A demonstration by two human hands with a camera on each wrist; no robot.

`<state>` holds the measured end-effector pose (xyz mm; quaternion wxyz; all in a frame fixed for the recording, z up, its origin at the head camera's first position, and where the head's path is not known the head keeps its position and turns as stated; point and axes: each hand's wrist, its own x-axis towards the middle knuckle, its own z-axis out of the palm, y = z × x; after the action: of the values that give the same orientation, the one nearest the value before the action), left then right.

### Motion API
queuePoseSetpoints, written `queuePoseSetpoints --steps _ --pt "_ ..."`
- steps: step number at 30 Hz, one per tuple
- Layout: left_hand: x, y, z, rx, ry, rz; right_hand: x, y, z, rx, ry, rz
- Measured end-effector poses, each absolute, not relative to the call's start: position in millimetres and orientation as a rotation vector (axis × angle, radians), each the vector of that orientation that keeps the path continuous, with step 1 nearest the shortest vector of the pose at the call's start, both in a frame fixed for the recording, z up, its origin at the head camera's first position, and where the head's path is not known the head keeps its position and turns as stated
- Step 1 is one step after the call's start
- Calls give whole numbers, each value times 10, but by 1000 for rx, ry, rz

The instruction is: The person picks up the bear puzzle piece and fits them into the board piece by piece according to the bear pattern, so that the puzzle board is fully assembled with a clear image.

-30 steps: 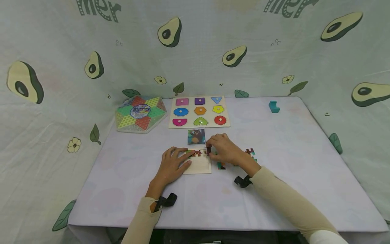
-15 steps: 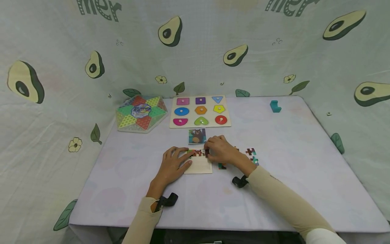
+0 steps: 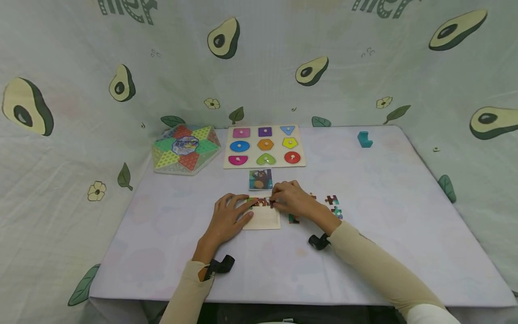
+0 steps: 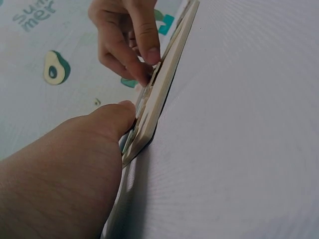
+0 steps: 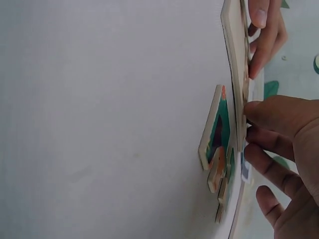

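A small wooden puzzle tray [image 3: 265, 220] lies in front of the person, with several brown-and-green jigsaw pieces [image 3: 261, 202] along its far edge. My left hand [image 3: 229, 217] rests on the tray's left side, fingers spread, forefinger over the fitted pieces. At the far right corner, my right hand [image 3: 294, 199] pinches a dark brown jigsaw piece [image 3: 272, 204] between thumb and fingers, low against the tray. In the right wrist view the thumb and fingertips meet right at the tray's edge [image 5: 239, 99], and they largely hide the piece.
Right of the tray lie several loose jigsaw pieces [image 3: 332, 200], partly behind the right hand. A bear picture card [image 3: 261, 180] sits beyond the tray. Farther back are a shape board [image 3: 253, 135], a patterned polygonal box [image 3: 188, 159] and a teal block [image 3: 364, 140].
My right hand has shifted slightly left and lowered the brown piece into the tray's far right corner. The left hand stays in place on the tray.
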<state>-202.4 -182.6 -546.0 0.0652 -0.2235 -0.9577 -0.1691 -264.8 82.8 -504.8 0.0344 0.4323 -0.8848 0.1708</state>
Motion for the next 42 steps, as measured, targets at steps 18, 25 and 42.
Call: queuePoseSetpoints --steps 18,25,42 --pt "-2023 -1806 -5455 -649 -2929 -526 -2566 963 -4961 1292 -2799 618" --pt "-2040 -1828 -5442 -635 -2962 -493 -2556 1133 -4916 1173 -2845 644" --pt "-1835 -1291 -5238 -464 -3159 -127 -2486 1513 -4987 1086 -2851 721"
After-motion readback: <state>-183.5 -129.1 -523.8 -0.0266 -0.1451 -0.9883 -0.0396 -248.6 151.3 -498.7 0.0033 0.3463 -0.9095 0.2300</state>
